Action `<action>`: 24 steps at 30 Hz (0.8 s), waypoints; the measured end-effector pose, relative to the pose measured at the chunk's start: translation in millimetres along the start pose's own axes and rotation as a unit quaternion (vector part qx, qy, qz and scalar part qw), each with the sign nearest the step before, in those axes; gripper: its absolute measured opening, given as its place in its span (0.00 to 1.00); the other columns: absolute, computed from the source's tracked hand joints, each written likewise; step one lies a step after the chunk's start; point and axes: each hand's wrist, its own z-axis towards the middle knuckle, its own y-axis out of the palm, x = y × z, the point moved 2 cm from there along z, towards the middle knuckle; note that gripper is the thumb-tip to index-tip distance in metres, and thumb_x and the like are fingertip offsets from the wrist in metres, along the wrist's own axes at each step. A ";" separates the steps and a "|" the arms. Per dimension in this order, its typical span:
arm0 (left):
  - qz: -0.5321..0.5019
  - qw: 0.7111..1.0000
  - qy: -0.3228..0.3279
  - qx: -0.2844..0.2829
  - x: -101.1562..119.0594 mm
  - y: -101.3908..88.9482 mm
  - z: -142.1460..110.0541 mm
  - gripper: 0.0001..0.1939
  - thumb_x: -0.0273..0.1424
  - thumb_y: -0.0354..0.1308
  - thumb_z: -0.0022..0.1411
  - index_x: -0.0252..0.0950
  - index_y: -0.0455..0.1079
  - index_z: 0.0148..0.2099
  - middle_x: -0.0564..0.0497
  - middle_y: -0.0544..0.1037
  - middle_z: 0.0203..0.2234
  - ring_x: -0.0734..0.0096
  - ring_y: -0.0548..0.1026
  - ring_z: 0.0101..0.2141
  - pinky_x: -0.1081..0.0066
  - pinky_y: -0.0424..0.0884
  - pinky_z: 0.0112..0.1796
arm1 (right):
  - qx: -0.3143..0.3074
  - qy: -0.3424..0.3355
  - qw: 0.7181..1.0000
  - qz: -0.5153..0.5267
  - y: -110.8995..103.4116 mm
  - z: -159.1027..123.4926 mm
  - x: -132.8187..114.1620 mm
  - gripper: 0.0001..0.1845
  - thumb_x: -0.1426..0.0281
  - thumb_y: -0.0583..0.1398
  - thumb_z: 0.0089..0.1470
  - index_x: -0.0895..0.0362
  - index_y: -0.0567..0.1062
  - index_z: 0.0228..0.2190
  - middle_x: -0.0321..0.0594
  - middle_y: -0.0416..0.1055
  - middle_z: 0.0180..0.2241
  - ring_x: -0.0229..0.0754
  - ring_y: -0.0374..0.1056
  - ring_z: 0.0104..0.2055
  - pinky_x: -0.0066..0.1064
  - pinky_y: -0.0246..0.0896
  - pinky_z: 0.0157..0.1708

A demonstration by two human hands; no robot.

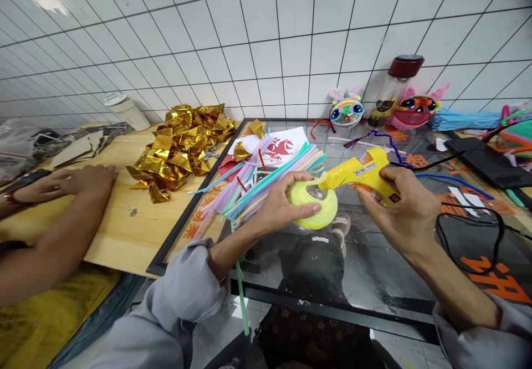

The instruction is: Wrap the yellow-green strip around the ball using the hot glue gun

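Note:
My left hand point(286, 203) grips a bright yellow, rounded hollow form point(319, 218) by its left side, thumb across the front. An opening in the form faces up and shows a clear inside. My right hand point(409, 208) is wrapped round the handle of a yellow hot glue gun point(353, 170). Its nozzle points left and meets the upper rim of the yellow form; whether glue is coming out cannot be seen. Just beyond my left hand lies a bundle of pastel pipe cleaners point(249, 183), purple, teal and yellow, partly hidden by my wrist.
A glass tabletop point(366, 264) lies below my hands. Gold folded paper point(178, 144) is heaped left, beside another person's arms point(70, 214). Along the wall stand a decorated animal-face ball point(347, 111) and a bottle point(388, 95). A phone point(490, 161) and black cable point(499, 241) lie right.

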 end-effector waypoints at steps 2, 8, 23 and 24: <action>-0.002 1.000 0.005 -0.001 -0.9 0.2 0.4 0.31 0.37 0.74 0.46 0.34 0.71 0.52 0.42 0.77 0.55 0.57 0.76 0.53 0.64 0.72 0.53 | 0.003 0.011 1.000 -0.003 2.0 -0.6 -0.4 0.11 0.64 0.65 0.59 0.52 0.70 0.41 0.38 0.75 0.32 0.43 0.72 0.30 0.33 0.61 0.26; -0.006 1.000 0.015 0.000 -1.2 0.5 1.1 0.31 0.36 0.74 0.46 0.34 0.71 0.52 0.40 0.77 0.55 0.55 0.75 0.56 0.62 0.70 0.57 | 0.010 0.034 0.999 -0.004 4.6 -1.0 0.3 0.11 0.64 0.66 0.57 0.52 0.70 0.39 0.37 0.75 0.31 0.42 0.72 0.29 0.33 0.62 0.27; 0.000 1.000 0.018 -0.012 -0.6 -2.7 2.3 0.31 0.37 0.74 0.46 0.34 0.73 0.52 0.42 0.76 0.57 0.54 0.75 0.57 0.61 0.69 0.59 | -0.026 0.046 0.999 0.014 -3.5 -0.9 6.2 0.11 0.59 0.64 0.59 0.50 0.71 0.38 0.37 0.77 0.32 0.43 0.71 0.28 0.35 0.63 0.27; 0.004 1.000 0.019 -0.012 -0.7 -3.0 2.3 0.31 0.37 0.74 0.47 0.34 0.74 0.52 0.42 0.76 0.56 0.53 0.75 0.57 0.61 0.68 0.59 | -0.025 0.043 0.999 0.015 -4.1 -0.5 6.3 0.11 0.59 0.64 0.59 0.50 0.71 0.38 0.37 0.77 0.32 0.43 0.71 0.28 0.35 0.63 0.27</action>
